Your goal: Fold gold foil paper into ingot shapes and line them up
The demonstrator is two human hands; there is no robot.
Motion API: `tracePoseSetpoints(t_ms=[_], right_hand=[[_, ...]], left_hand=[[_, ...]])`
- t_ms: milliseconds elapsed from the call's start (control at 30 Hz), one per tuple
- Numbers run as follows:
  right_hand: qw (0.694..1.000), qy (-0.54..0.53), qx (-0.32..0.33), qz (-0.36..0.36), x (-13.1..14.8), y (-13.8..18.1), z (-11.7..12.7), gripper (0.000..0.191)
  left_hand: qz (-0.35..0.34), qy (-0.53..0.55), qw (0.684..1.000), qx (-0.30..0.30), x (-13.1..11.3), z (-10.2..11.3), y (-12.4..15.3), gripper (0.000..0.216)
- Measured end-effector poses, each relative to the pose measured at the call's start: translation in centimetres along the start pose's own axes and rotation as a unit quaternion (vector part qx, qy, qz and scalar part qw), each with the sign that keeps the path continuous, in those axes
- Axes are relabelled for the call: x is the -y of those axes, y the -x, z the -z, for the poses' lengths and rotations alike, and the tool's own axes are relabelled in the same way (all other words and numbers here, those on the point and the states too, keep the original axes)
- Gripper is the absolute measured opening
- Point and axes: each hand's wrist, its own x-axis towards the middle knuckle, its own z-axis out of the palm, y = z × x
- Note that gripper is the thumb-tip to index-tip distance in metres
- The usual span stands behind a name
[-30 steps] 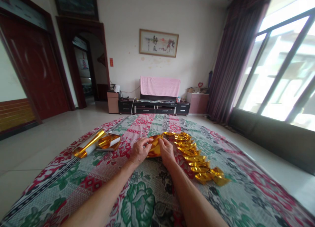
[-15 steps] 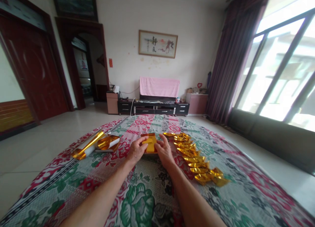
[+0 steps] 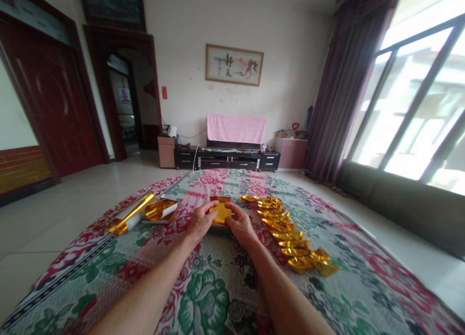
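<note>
A rectangular sheet of gold foil paper [image 3: 221, 214] is between my two hands, just above or on the patterned tablecloth [image 3: 205, 296]. My left hand [image 3: 200, 222] pinches its left side, thumb and forefinger at the edge. On the right side, my right hand [image 3: 240, 223] grips the sheet with bent fingers and thumb. A darker strip of foil shows at the sheet's far edge. Beside my right hand runs a row of several folded gold paper ingots [image 3: 281, 226], slanting toward me. Whether the sheet is folded underneath is hidden.
Rolled gold foil sheets [image 3: 136, 214] with white backs lie on the left of the round table. Beyond the table stands a low black cabinet [image 3: 228, 161] with a pink cloth [image 3: 236, 128] over a screen. A purple curtain [image 3: 336, 93] hangs by the window at right.
The fingers of my right hand have bent in and closed on the sheet's far right part. The sheet looks shorter and flatter toward me, and my left hand stays nearly in place.
</note>
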Motion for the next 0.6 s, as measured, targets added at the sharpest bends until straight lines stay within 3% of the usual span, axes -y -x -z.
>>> tracePoseSetpoints(t_ms=[233, 600], right_hand=[[1.0, 0.003, -0.015, 0.012, -0.2, -0.2, 0.1, 0.055], [0.997, 0.04, -0.002, 0.058, -1.1, -0.7, 0.7, 0.056]], left_hand=[[0.022, 0.07, 0.994, 0.084, -1.1, 0.0, 0.7, 0.057], [0.028, 0.068, 0.99, 0.12, -2.4, -0.2, 1.0, 0.062]])
